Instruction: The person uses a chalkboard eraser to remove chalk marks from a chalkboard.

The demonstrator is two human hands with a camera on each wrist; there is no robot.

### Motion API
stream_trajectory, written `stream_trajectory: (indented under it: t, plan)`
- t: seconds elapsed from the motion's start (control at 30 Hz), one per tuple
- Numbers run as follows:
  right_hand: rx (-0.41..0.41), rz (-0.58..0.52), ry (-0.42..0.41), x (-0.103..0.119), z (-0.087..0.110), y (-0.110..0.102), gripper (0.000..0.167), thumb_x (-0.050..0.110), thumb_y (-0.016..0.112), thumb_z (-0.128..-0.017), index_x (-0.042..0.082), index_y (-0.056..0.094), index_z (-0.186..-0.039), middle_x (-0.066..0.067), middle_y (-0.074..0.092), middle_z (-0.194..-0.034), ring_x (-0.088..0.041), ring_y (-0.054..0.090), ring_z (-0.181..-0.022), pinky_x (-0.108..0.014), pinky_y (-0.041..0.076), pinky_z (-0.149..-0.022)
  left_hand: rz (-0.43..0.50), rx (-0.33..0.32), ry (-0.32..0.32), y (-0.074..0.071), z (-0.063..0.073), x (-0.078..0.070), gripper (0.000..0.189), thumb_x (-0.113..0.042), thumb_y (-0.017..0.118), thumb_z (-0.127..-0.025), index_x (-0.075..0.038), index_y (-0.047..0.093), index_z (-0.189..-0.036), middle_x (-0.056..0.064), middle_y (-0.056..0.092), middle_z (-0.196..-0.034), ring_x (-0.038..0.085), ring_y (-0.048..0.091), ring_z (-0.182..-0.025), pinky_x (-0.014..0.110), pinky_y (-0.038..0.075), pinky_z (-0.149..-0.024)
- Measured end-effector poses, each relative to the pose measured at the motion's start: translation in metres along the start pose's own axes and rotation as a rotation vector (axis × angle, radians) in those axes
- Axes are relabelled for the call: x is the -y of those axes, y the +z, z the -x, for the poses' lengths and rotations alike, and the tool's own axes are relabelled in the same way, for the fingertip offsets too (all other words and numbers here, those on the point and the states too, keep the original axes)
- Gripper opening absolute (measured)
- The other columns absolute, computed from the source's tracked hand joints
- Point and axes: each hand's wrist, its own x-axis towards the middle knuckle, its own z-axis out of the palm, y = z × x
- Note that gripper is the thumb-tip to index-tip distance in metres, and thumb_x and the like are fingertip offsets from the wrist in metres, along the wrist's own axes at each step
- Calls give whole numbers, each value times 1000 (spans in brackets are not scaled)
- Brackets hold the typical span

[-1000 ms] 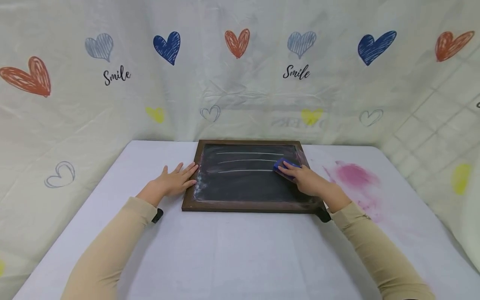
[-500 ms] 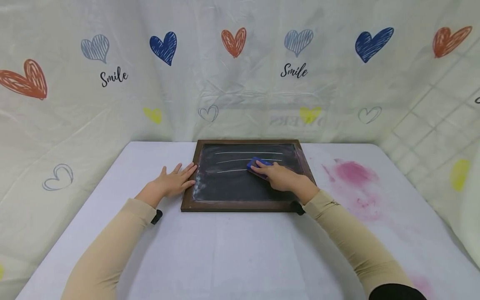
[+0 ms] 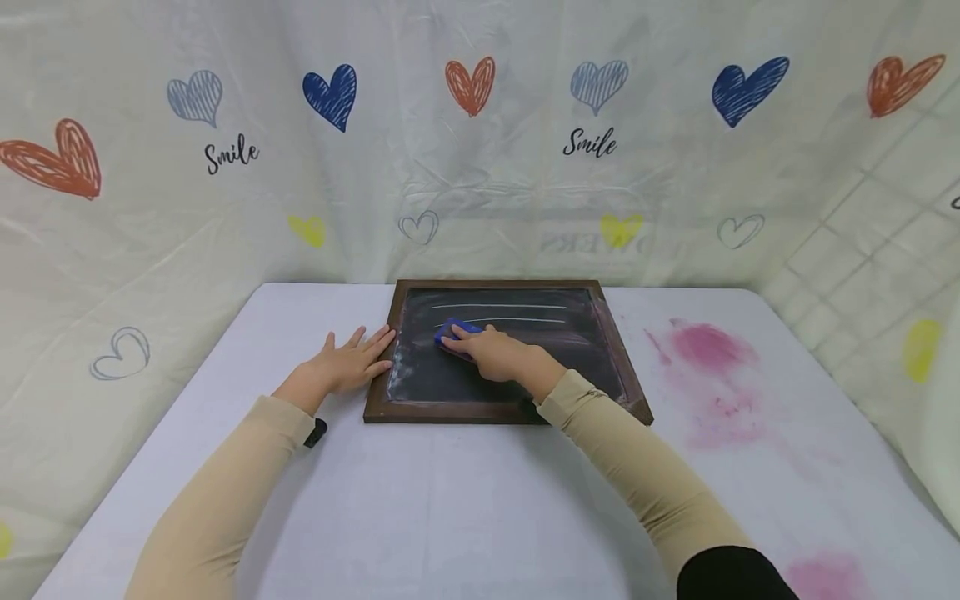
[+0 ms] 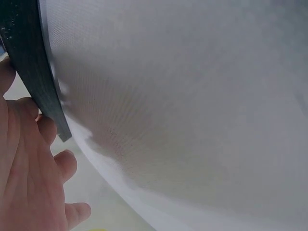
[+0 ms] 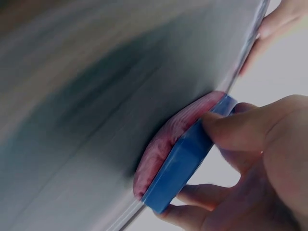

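A chalkboard [image 3: 450, 385] in a brown wooden frame lies on the white table, with white chalk lines [image 3: 498, 307] across its upper half. My left hand [image 3: 337, 368] rests with spread fingers against the left side of the frame; in the left wrist view its fingertips touch the dark frame edge [image 4: 41, 72]. On the board's left half, my right hand [image 3: 498, 357] grips a blue eraser [image 3: 448, 329] between thumb and fingers. The right wrist view has the eraser's pink pad [image 5: 166, 139] pressed to the board. Part of the lower line is hidden by eraser and hand.
A white cloth covers the table [image 3: 405, 500], with a pink stain [image 3: 712, 348] right of the board and another near the front right. Behind the table hangs a pale curtain [image 3: 525, 192] printed with hearts and words.
My right hand has slid the eraser leftward from the board's right side. The lowest chalk line is no longer visible along that path. My left hand has stayed on the frame.
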Motion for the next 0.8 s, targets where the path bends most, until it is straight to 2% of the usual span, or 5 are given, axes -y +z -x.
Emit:
stream_trajectory:
  t: [0.2,0.37,0.5,0.67,0.8]
  plan:
    - [8,48,-20,39,-19,3,77,-10,50,-102,28,25,-164,0,9,-171,-57,22,-146,-64,30,-113,-7,0,-3,0,0,4,68,-48,31,-112,-13,10,-166,8,6,-172,44,7,-154,75,-1,-113]
    - [-13,109,-59,47,-20,7,75,-6,53,-103,28,25,-164,0,13,-171,-56,29,-143,-62,34,-112,23,5,4,1,-1,2,68,-47,32,-112,-13,9,-166,8,4,-172,44,6,-154,75,-2,-113]
    - [-36,108,-67,36,-13,7,75,-5,55,-102,30,28,-163,1,16,-170,-55,35,-141,-59,35,-112,17,8,3,4,-3,4,69,-47,32,-112,-13,9,-166,8,4,-172,44,6,-154,76,-1,-113]
    - [-42,91,-58,6,3,-2,73,-6,54,-101,28,32,-162,-3,19,-170,-56,35,-140,-58,30,-116,6,2,2,5,-4,5,68,-46,32,-112,-13,8,-166,7,4,-172,43,6,-155,76,-1,-113]
    - [-62,80,-47,-28,22,-8,69,-5,55,-101,22,35,-161,-9,22,-169,-53,49,-130,-49,46,-105,8,3,4,2,-2,3,68,-46,33,-112,-14,8,-167,7,3,-172,43,6,-155,76,-1,-113]
